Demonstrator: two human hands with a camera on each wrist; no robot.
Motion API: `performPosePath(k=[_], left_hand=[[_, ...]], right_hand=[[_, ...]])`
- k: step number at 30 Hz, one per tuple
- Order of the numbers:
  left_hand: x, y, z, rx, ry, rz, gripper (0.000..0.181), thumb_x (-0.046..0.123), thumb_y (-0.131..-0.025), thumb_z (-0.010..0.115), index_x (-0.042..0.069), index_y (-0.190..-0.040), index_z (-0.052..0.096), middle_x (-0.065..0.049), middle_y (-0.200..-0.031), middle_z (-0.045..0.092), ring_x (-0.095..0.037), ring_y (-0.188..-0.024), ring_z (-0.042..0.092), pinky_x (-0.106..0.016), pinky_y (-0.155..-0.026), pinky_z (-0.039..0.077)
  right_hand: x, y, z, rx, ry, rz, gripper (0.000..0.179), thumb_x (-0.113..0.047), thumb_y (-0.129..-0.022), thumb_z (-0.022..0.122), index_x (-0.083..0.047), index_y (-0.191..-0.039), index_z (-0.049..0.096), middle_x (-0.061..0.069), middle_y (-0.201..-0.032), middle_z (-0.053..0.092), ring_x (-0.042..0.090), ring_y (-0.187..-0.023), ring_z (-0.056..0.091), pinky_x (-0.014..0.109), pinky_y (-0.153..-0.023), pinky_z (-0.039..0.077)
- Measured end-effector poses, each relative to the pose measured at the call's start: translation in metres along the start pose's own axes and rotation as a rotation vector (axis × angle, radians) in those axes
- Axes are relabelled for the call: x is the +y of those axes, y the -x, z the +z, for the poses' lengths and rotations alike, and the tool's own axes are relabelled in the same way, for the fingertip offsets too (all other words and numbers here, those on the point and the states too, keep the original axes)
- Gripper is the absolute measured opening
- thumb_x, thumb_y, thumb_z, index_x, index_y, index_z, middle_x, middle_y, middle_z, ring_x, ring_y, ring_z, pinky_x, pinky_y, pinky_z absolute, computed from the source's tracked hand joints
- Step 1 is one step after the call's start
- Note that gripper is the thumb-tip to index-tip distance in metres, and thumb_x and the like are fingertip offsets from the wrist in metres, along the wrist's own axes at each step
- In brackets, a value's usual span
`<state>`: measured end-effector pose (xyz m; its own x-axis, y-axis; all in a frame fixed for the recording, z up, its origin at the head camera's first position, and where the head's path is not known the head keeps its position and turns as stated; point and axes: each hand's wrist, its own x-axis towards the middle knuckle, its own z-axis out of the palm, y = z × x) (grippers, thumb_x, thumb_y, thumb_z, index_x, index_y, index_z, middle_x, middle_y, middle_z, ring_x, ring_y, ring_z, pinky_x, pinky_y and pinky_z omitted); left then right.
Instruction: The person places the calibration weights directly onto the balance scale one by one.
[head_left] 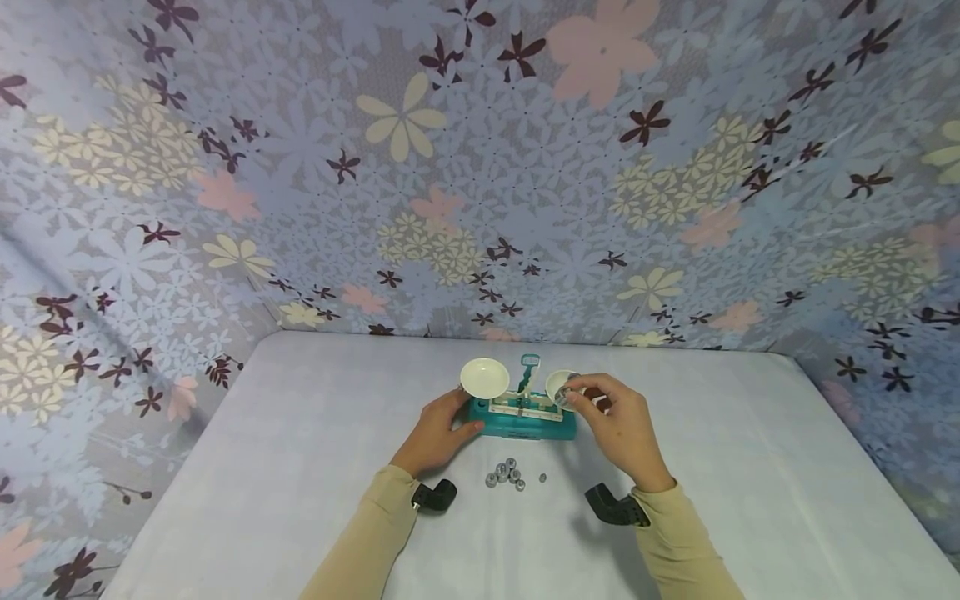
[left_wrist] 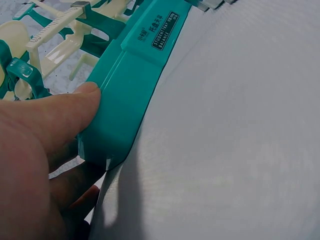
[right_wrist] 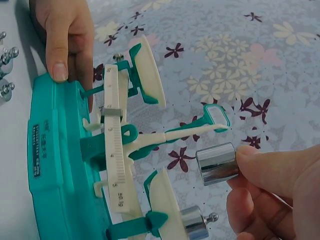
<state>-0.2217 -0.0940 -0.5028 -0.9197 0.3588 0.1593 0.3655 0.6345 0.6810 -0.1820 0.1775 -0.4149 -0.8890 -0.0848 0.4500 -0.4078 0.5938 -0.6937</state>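
Note:
A green and cream student balance (head_left: 525, 429) stands on the white table, a white pan on each side. At its left end my left hand (head_left: 438, 433) grips the base (left_wrist: 120, 95), thumb on the near face and fingers behind. My right hand (head_left: 621, 425) is over the right pan (right_wrist: 167, 205) and pinches a shiny metal weight (right_wrist: 217, 163) between thumb and fingers, apart from the pan. Another knobbed weight (right_wrist: 194, 222) stands on that pan. Nothing lies in the left pan (head_left: 484, 378).
Several knobbed metal weights (head_left: 502, 472) are grouped on the table in front of the balance. A smaller weight (head_left: 542, 477) sits to their right. Flower-patterned fabric (head_left: 480, 208) hangs behind the table and at both sides.

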Motion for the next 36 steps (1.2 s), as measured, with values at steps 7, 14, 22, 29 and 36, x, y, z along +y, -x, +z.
performPosePath(k=[7, 14, 22, 29, 36], left_hand=[[0.001, -0.002, 0.000, 0.000, -0.007, 0.002, 0.063, 0.038, -0.090, 0.058, 0.008, -0.142, 0.037, -0.007, -0.144, 0.038, -0.018, -0.133, 0.033, -0.038, -0.110, 0.026], [0.002, -0.001, 0.000, -0.005, -0.002, -0.005, 0.062, 0.037, -0.090, 0.058, 0.008, -0.141, 0.037, -0.007, -0.145, 0.037, -0.019, -0.134, 0.032, -0.038, -0.111, 0.026], [0.002, 0.001, -0.001, -0.014, -0.006, -0.022, 0.064, 0.039, -0.091, 0.057, 0.008, -0.143, 0.035, -0.007, -0.146, 0.036, -0.019, -0.135, 0.031, -0.040, -0.111, 0.024], [0.004, 0.002, -0.002, -0.016, 0.006, -0.019, 0.065, 0.038, -0.090, 0.058, 0.008, -0.143, 0.035, -0.006, -0.146, 0.036, -0.019, -0.134, 0.031, -0.039, -0.110, 0.026], [0.004, 0.002, -0.002, -0.015, 0.003, -0.021, 0.064, 0.038, -0.090, 0.058, 0.008, -0.142, 0.036, -0.007, -0.145, 0.037, -0.020, -0.134, 0.032, -0.041, -0.111, 0.025]], right_hand=[[0.006, -0.001, -0.001, 0.019, 0.007, 0.019, 0.015, -0.026, -0.088, 0.065, -0.019, -0.101, 0.068, -0.006, -0.099, 0.066, 0.009, -0.081, 0.056, 0.026, -0.065, 0.047], [0.010, -0.001, -0.003, 0.024, 0.037, 0.024, 0.015, -0.023, -0.088, 0.065, -0.017, -0.101, 0.068, -0.005, -0.095, 0.066, 0.010, -0.081, 0.056, 0.026, -0.062, 0.047], [0.015, -0.001, -0.005, 0.026, 0.048, 0.033, 0.015, -0.024, -0.088, 0.065, -0.017, -0.101, 0.068, -0.005, -0.091, 0.066, 0.011, -0.080, 0.057, 0.027, -0.060, 0.047], [0.018, -0.002, -0.005, 0.015, 0.046, 0.052, 0.015, -0.024, -0.088, 0.065, -0.016, -0.100, 0.068, -0.003, -0.092, 0.066, 0.012, -0.080, 0.057, 0.026, -0.058, 0.046], [0.021, -0.002, -0.005, 0.017, 0.070, 0.060, 0.014, -0.022, -0.087, 0.066, -0.015, -0.099, 0.069, -0.002, -0.091, 0.066, 0.012, -0.078, 0.057, 0.026, -0.058, 0.045]])
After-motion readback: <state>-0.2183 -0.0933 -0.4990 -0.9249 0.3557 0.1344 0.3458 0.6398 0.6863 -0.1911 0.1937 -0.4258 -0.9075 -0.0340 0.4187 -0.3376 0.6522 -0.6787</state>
